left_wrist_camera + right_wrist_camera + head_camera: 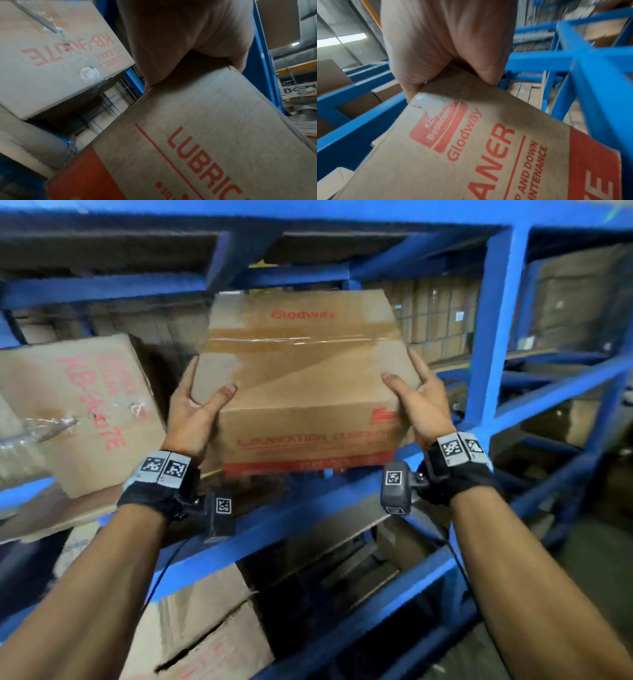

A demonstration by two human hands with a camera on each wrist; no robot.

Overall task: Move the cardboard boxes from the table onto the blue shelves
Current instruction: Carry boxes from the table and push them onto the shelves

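Left hand [193,409] and right hand [416,402] clasp the Glodway carton [301,378] at frame centre. Slide it level over the blue shelf rail [308,505], clear of the carton [78,409] at left.

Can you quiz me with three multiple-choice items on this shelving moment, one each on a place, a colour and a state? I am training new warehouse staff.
1. The hand-lettered box lies where, relative to the held box?
A. To its left
B. On top of it
C. Behind the right post

2. What colour is the shelf frame?
A. Yellow
B. Blue
C. Grey

3. How is the held box carried?
A. One hand underneath
B. Resting unheld
C. Both hands on its near corners

Answers: 1 A, it sits left in the head view. 2 B, the beams are blue. 3 C, the left hand and right hand grip the corners.
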